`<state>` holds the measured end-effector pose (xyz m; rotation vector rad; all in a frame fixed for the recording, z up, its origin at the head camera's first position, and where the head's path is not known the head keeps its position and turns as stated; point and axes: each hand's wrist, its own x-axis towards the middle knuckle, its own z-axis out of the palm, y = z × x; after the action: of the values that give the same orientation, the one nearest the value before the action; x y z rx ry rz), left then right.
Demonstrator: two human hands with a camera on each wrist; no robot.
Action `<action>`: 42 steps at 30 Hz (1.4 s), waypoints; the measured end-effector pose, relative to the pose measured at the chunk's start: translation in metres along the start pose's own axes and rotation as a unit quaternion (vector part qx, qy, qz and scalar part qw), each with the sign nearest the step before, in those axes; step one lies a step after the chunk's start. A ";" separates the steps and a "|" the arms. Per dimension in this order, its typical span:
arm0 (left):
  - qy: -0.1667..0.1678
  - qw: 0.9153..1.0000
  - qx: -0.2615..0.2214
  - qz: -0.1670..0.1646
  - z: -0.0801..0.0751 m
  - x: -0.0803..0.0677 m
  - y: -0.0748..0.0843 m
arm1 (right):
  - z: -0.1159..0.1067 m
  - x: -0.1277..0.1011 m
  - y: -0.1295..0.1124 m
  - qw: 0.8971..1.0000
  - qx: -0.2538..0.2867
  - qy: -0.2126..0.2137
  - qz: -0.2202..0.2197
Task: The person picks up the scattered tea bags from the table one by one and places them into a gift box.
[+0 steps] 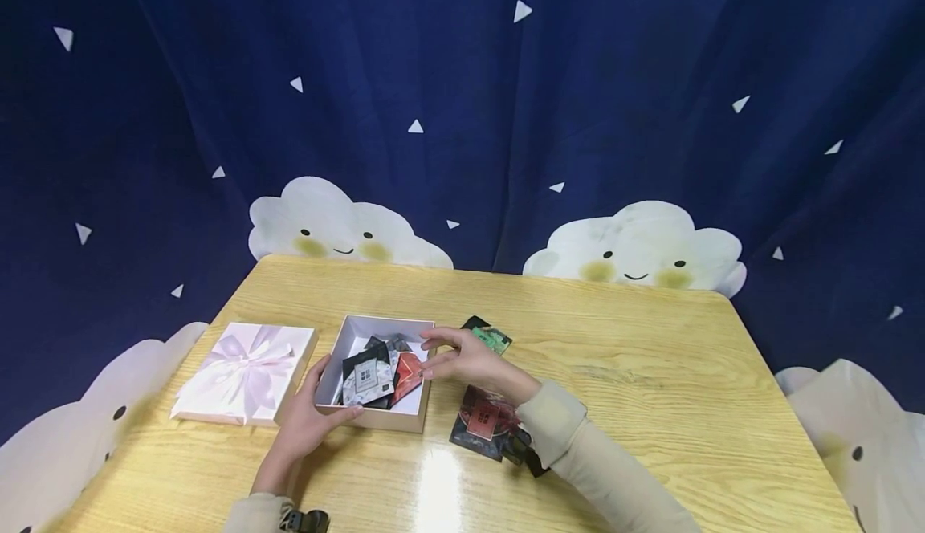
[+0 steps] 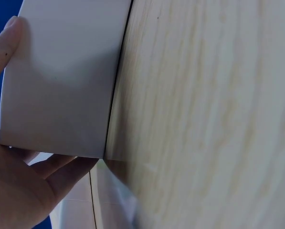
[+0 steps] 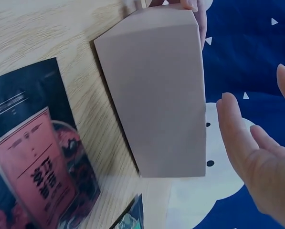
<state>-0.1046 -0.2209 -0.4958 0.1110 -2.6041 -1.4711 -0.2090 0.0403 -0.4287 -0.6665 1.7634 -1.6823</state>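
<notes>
The left hand (image 1: pixel 307 426) grips the box (image 1: pixel 393 420) while the right hand (image 1: pixel 478 363), fingers apart and holding nothing, hangs at its right rim, seemingly between transfers of the packets (image 1: pixel 366 376) inside and beside it, next likely needing a pinch on one.

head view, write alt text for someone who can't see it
A person's left hand grips the corner of an open box of packets on a wooden table, while the right hand hovers at its right edge. A bow-topped lid lies to the left, more packets to the right. Behind hangs a blue curtain with smiling clouds.
</notes>
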 end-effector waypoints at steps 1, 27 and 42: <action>0.000 1.000 -0.002 -0.002 0.000 0.000 -0.001 | -0.001 -0.002 0.000 1.000 -0.001 0.000 0.000; -0.005 1.000 0.005 -0.003 0.001 0.000 0.002 | -0.048 -0.057 0.007 0.998 -0.061 0.018 -0.006; -0.004 1.000 0.010 -0.014 0.000 0.000 0.003 | -0.073 -0.081 0.019 0.998 -0.060 0.026 0.005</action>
<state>-0.1043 -0.2188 -0.4930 0.1438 -2.6340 -1.4578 -0.2048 0.1509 -0.4399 -0.6708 1.9130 -1.6094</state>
